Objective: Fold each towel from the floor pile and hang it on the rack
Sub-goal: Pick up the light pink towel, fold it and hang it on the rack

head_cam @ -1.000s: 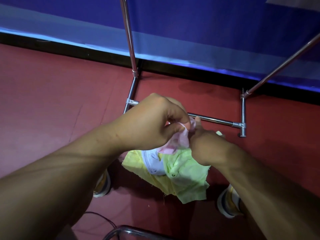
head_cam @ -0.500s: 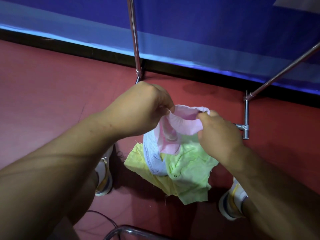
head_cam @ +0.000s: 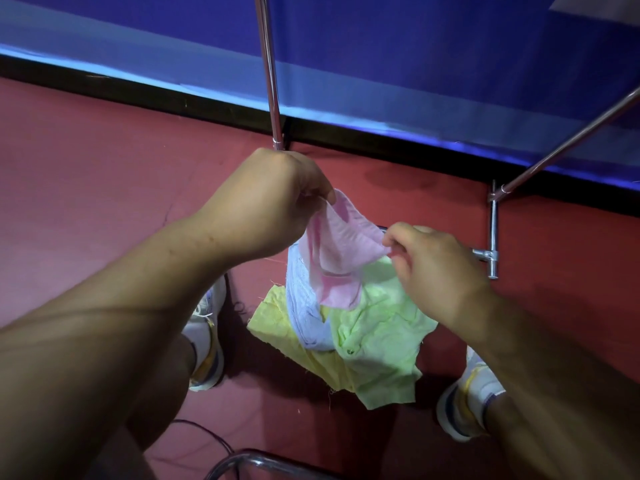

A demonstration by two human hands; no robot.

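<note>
A pink towel [head_cam: 341, 249], thin and soft with a faint ribbed weave, is held in the air between the two hands. The left hand [head_cam: 266, 206] pinches its upper corner between thumb and fingers; the right hand [head_cam: 433, 268] pinches the opposite edge, so the cloth sags between them in a shallow curve, with a folded flap hanging below. The hands are apart, each closed on the towel.

Directly beneath the hands lies the floor pile: a pale blue towel [head_cam: 304, 306], bunched into a crumpled band, lies over a yellow towel [head_cam: 277, 323] with frayed, threadbare edges, beside a light green towel [head_cam: 381, 334] spread in loose wrinkles. The pink flap overlaps the blue and green cloths in this view.

The pile rests on a matte red floor [head_cam: 104, 202]. Beyond the hands stands the rack [head_cam: 270, 81], made of shiny round metal tubing: one upright pole behind the left hand, a slanted bar and jointed base fittings past the right hand. A white shoe [head_cam: 204, 341] sits below each forearm, either side of the pile. Behind the rack runs a blue wall [head_cam: 415, 46].
</note>
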